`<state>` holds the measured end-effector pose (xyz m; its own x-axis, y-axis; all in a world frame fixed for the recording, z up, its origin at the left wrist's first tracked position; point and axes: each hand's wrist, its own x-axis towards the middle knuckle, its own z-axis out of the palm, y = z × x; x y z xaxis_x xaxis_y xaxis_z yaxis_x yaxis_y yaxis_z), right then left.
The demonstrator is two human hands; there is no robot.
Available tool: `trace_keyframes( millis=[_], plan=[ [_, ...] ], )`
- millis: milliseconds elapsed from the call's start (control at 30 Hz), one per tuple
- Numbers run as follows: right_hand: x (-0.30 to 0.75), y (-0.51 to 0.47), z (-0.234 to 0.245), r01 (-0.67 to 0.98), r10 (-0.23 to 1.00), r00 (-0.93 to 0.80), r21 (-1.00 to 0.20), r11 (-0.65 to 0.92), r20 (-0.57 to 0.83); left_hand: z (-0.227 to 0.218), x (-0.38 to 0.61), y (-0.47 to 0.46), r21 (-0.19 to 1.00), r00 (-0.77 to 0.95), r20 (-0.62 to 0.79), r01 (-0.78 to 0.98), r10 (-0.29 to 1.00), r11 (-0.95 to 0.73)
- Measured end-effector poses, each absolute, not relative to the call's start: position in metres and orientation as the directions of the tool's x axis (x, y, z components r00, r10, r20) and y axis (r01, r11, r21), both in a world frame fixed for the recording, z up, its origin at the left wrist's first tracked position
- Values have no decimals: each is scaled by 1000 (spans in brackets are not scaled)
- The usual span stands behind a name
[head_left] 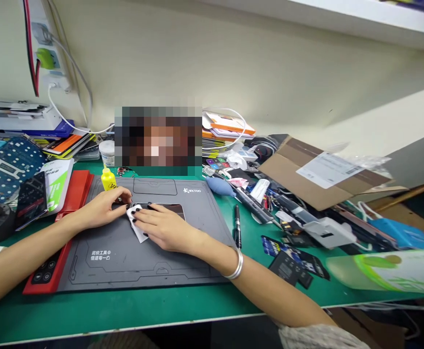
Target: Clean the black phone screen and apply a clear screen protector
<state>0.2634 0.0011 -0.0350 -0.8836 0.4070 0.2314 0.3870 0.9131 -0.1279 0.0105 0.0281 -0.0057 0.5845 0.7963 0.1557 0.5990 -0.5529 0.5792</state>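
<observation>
Head view, looking forward and down over a repair bench. The left forearm (pixel 26 252) came in from the lower left, and the right forearm (pixel 266 288), with a silver bangle (pixel 234 264) at its wrist, came in from the lower right. Both angled inward to meet at the middle of a grey WKTOO repair mat (pixel 142 269). The left hand (pixel 105 208) lay palm down with its fingers curled forward; the right hand (pixel 164 228) lay flatter, its fingers spread and pointing left. The hands were close together — almost touching, though not clamped on each other — and whether either actually gripped anything could not be told. Beneath them lay a dark glossy phone (pixel 170 209) (only its upper part showed past the fingers), flat on the mat. A white wipe (pixel 136 224) sat under the right hand's fingertips, with one corner sticking out on the near side of the phone. A yellow bottle (pixel 108 179) stood just beyond the left hand, a black pen (pixel 237 225) lay on the green bench mat (pixel 124 310) to the right, and a blue air blower bulb (pixel 219 186) lay farther back.
</observation>
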Motion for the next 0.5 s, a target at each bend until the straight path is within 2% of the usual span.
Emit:
trace_keyframes(
  millis=[167,333,500],
  plan=[
    [263,1,-33,519,532,-820,-115,847,214,-7,10,29,578,588,153,598,794,-555],
    [260,-2,-32,398,408,-894,-86,913,185,-6,11,28,590,585,151,594,797,-548],
    [265,-2,-31,481,493,-849,-108,870,190,-6,10,29,571,594,155,598,790,-562]
  ],
)
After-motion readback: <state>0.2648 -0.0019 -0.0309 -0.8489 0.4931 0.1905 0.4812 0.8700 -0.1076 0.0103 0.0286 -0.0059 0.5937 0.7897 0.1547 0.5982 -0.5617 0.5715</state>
